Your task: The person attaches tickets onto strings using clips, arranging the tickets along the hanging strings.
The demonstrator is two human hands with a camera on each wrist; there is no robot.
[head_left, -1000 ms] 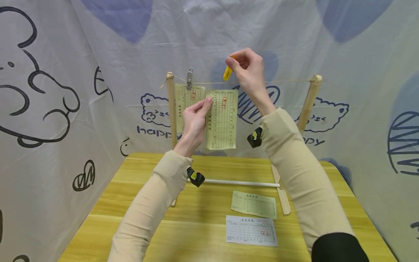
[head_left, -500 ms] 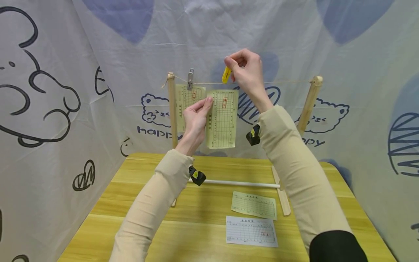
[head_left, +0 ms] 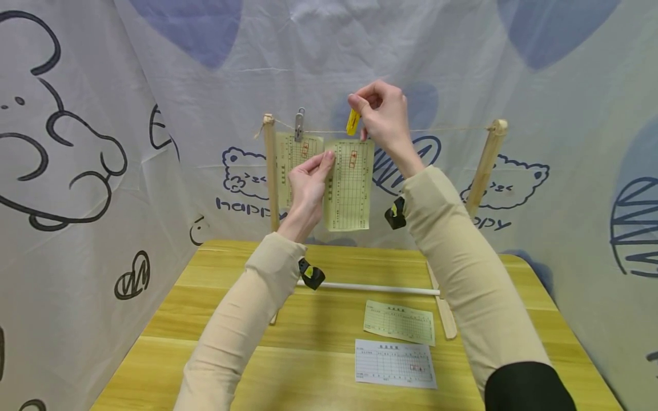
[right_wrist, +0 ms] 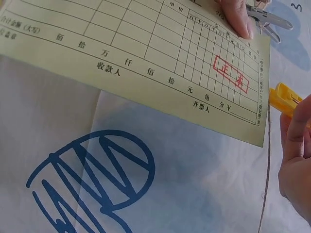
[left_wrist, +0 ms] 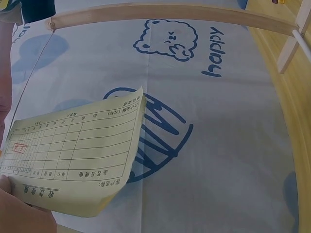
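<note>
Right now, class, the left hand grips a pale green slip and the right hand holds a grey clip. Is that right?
Not quite: the head view shows the right hand holds a yellow clip, not a grey one. The left hand does grip a pale green slip.

yellow clip [head_left: 353, 122] partly hidden, left sleeve [head_left: 245, 319] cropped

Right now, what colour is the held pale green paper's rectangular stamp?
Red stamp, clearest in right wrist view.
</note>
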